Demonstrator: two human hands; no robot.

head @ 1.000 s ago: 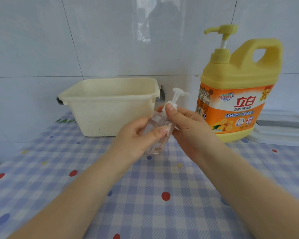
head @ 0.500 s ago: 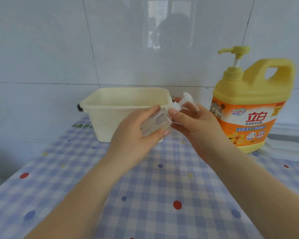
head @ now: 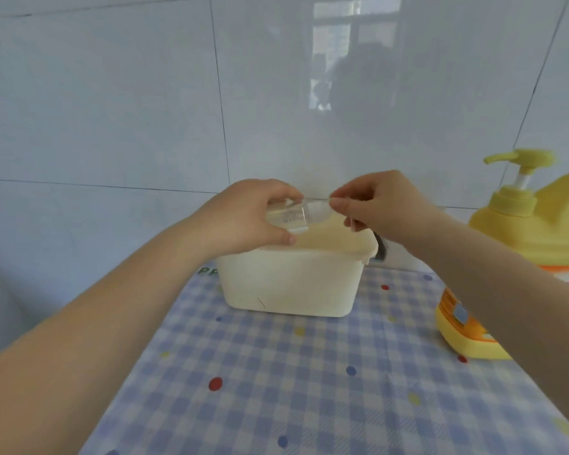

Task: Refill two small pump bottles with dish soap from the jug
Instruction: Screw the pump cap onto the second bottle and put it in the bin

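Observation:
A small clear pump bottle (head: 289,216) lies on its side in the air above the cream tub (head: 289,284). My left hand (head: 243,218) grips its body from the left. My right hand (head: 378,205) pinches the pump end at the bottle's neck; the pump head is hidden inside that hand. The yellow dish soap jug (head: 519,224), with a pump top and orange label, stands on the table at the right, partly behind my right forearm. No second small bottle shows.
The table carries a blue-and-white checked cloth (head: 309,389) with coloured dots. White wall tiles rise right behind the tub. A dark clip or handle (head: 380,249) juts from the tub's right rim.
Both hands have lifted the bottle up and back, from in front of the tub to above its rim, and tipped it sideways. The view has turned left, pushing the jug to the right edge.

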